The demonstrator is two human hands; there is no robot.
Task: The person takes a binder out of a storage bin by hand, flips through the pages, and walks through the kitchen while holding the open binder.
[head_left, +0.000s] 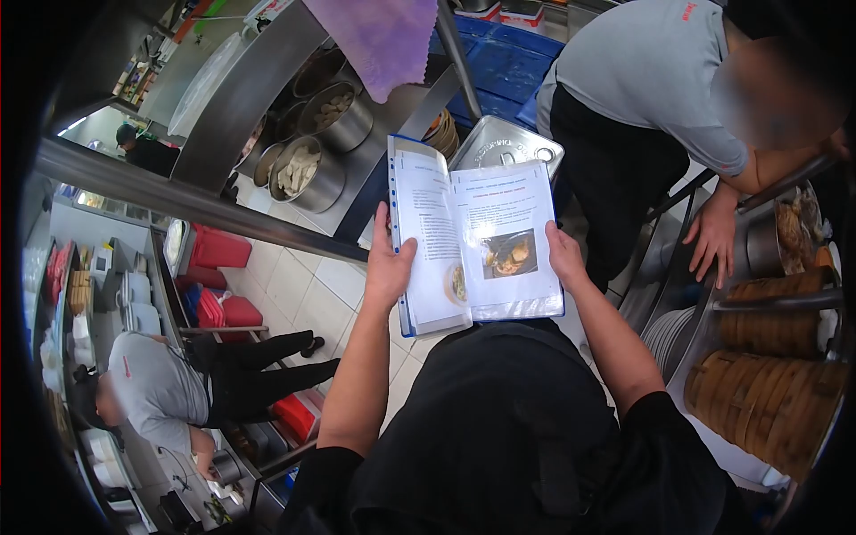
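Note:
An open folder [509,205] of printed pages in clear plastic sleeves lies spread in front of my torso. Its right page shows text and a photo of food in a dark dish. My left hand [390,263] grips the folder's left edge, thumb on the page. At the opposite edge, my right hand [566,252] holds the cover with the thumb on top and the other fingers hidden beneath. Just behind the folder is a metal container lid [526,141] with raised lettering.
Steel pots [318,183] with pale food stand on a shelf ahead. Bamboo steamers [767,401] and plates [669,339] are at the right. A co-worker [624,80] leans in at upper right; another person [160,374] works at lower left near red bins [218,247].

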